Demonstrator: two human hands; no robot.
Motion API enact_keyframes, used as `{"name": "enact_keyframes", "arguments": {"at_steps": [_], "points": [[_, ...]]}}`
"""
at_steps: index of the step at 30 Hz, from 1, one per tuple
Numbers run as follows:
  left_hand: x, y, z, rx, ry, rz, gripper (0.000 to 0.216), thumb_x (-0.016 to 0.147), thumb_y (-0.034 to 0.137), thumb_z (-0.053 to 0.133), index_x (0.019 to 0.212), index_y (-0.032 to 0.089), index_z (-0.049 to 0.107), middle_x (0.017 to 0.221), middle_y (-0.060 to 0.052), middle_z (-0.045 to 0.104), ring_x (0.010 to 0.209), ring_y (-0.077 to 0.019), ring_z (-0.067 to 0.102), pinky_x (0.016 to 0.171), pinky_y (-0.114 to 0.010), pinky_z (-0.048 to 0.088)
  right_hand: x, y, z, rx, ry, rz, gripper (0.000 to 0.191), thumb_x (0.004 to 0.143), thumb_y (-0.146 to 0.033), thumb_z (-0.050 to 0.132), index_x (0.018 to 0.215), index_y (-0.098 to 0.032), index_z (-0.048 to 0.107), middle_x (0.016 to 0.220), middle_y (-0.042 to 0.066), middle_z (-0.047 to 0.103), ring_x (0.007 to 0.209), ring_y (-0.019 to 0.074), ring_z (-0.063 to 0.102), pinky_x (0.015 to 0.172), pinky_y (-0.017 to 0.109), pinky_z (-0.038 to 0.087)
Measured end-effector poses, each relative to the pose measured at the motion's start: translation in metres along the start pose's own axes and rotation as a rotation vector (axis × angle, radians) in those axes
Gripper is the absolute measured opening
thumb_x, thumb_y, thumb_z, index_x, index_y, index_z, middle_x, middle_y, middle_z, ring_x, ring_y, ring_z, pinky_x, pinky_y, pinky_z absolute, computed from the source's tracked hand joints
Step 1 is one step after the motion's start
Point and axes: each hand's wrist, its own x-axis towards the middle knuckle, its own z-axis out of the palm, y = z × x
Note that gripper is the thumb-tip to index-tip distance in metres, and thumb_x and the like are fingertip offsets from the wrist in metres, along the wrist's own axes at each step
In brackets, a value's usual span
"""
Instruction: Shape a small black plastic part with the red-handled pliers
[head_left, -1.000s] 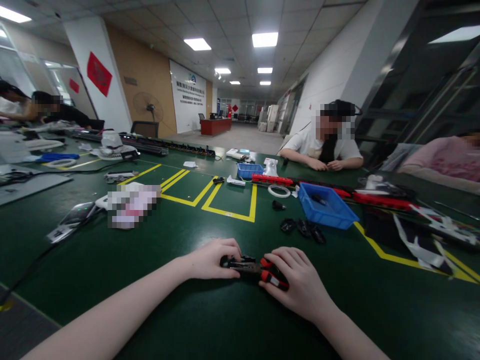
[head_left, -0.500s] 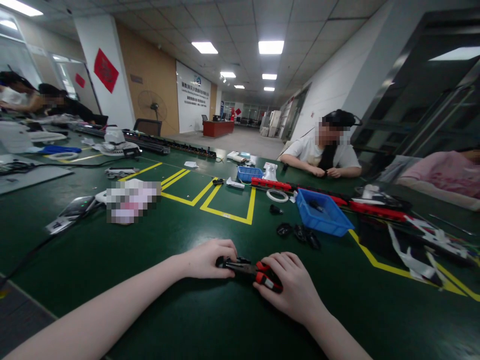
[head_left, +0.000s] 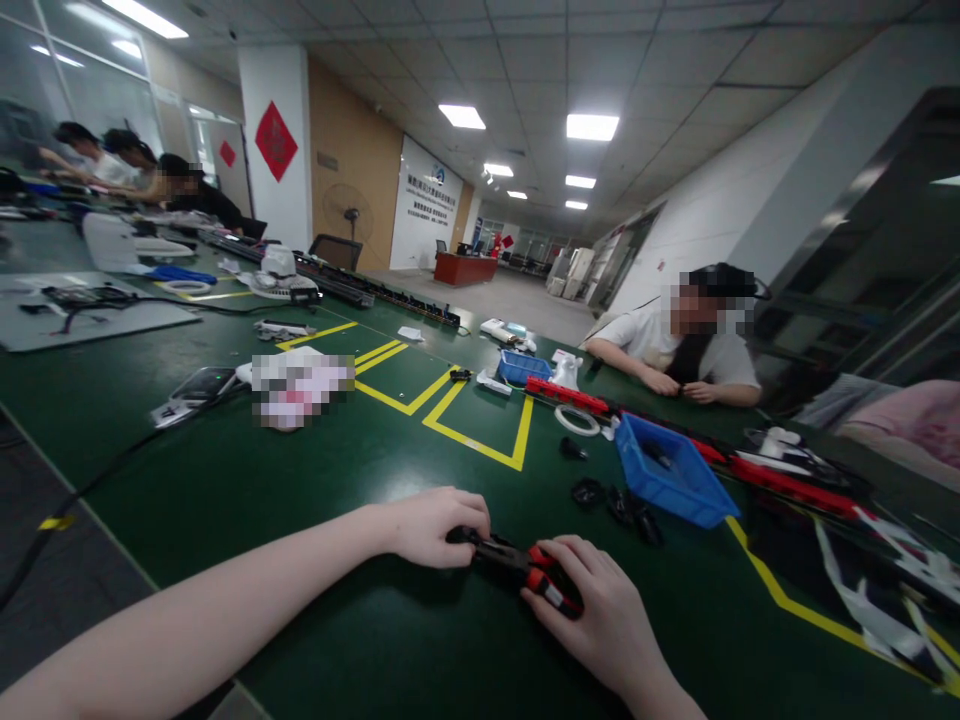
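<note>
Red-and-black pliers (head_left: 547, 588) lie in my right hand (head_left: 604, 605), whose fingers are wrapped round the handles. Their jaws point left, toward my left hand (head_left: 439, 525). Between the thumb and fingers of that hand is a small black part (head_left: 463, 535), at the tip of the pliers. Fingers and jaws hide much of this part, and I cannot tell whether the jaws grip it. Both hands are low over the green table (head_left: 360, 640).
Several black pieces (head_left: 619, 505) lie to the right, beside a blue bin (head_left: 675, 490). Behind are a white ring (head_left: 577, 420), a red strip (head_left: 566, 395) and a smaller blue basket (head_left: 525, 370). A cable (head_left: 112, 475) crosses the left side. Across the table sits a person (head_left: 675, 350).
The camera has turned left and tilted, so the whole scene sits farther right and lower. Both hands keep their holds on the pliers and the black part.
</note>
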Motion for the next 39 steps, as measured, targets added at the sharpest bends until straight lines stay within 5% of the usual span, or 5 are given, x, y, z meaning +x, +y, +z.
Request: {"name": "enact_keyframes", "arguments": {"at_steps": [7, 39], "points": [[0.0009, 0.0027, -0.0035, 0.051, -0.015, -0.014, 0.022, 0.089, 0.013, 0.046, 0.097, 0.020, 0.066, 0.109, -0.006, 0.065, 0.096, -0.0209, 0.063, 0.090, -0.030, 0.048, 0.0008, 0.0007, 0.0006, 0.007, -0.024, -0.004, 0.032, 0.081, -0.037, 0.066, 0.110, -0.024, 0.061, 0.103, 0.008, 0.069, 0.084, 0.0237, 0.067, 0.071, 0.039, 0.057], [0.0001, 0.0046, -0.0045, 0.069, -0.022, -0.009, 0.018, 0.092, 0.014, 0.049, 0.098, 0.019, 0.065, 0.109, -0.005, 0.065, 0.096, -0.0190, 0.064, 0.088, -0.027, 0.047, -0.0002, 0.0034, 0.0016, -0.032, 0.014, -0.071, 0.033, 0.083, -0.039, 0.067, 0.109, -0.019, 0.063, 0.100, 0.010, 0.069, 0.084, 0.0224, 0.066, 0.072, 0.036, 0.055]]}}
